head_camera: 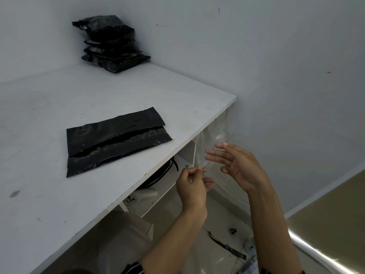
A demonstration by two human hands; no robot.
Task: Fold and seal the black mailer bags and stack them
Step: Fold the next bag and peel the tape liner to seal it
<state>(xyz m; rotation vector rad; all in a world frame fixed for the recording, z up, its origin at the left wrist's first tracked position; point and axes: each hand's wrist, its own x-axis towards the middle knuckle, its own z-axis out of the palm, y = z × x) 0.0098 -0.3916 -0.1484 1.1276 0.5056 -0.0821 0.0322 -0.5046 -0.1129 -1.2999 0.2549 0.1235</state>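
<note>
From the head camera we see a folded black mailer bag [116, 139] lying flat on the white worktop [49, 194], well apart from the stack of bags [110, 44] in the far corner. Past the worktop's edge, our left hand [190, 186] seems to pinch a clear film [215, 135]. Our right hand [237, 163] is spread wide beside it.

white table [98, 91] against grey wall [256, 56] | black cable [174, 165] under it | black strip [227, 247] on floor
</note>
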